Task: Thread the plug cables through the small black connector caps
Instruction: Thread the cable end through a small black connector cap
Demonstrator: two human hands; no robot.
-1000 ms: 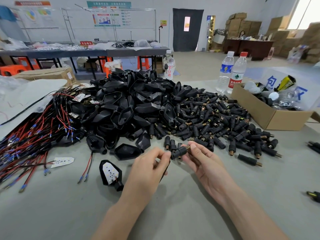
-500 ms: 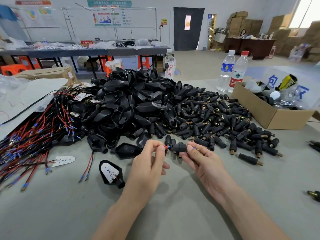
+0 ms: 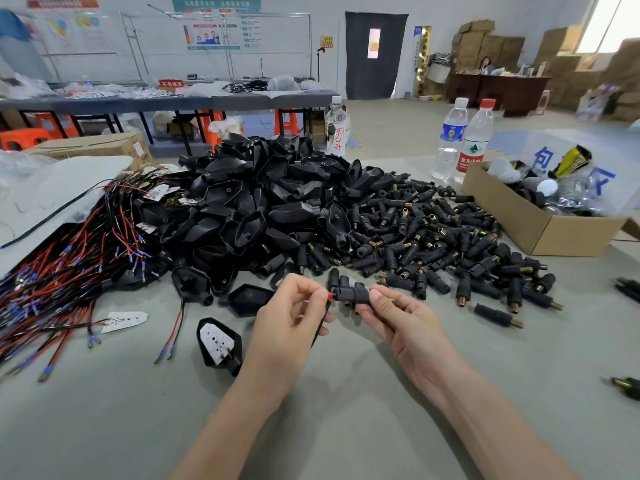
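1. Counter point(image 3: 346, 427): grey surface that carries every item below.
2. Heap of black housings point(image 3: 256, 202): the largest stock, piled high at the middle of the counter. All places below are given from this heap.
3. Pile of small black connector caps point(image 3: 433, 237): spread flat, touching the heap's right side. Many show a brass end.
4. Bundle of red and black cables point(image 3: 62, 271): fanned out on the heap's left side, with blue-sleeved tips. Some strands run in under the housings.
5. Cardboard box point(image 3: 519, 220): open, well to the right of the heap and beyond the caps. It holds mixed parts that are too jumbled to list.
6. Two water bottles point(image 3: 464, 140): upright, to the right of the heap and just behind the box. One has a white lid and one a red lid.
7. Your left hand point(image 3: 287, 327): in front of the heap, near its front edge. Its fingers point(image 3: 311, 292) pinch the end of a plug cable point(image 3: 320, 323) between thumb and forefinger. The rest of the cable hangs down past your palm.
8. Your right hand point(image 3: 405, 323): in front of the heap, beside the left hand. Its fingertips pinch one connector cap point(image 3: 351, 294) at the cap's right end.
9. The held connector cap: raised off the counter in front of the heap. The cable's red tip sits at its left mouth.
10. Open housing with white LED board point(image 3: 220, 344): lies alone in front of the heap, left of your left hand.
11. Loose LED board point(image 3: 124, 320): in front of the heap at its left, among the cable ends.
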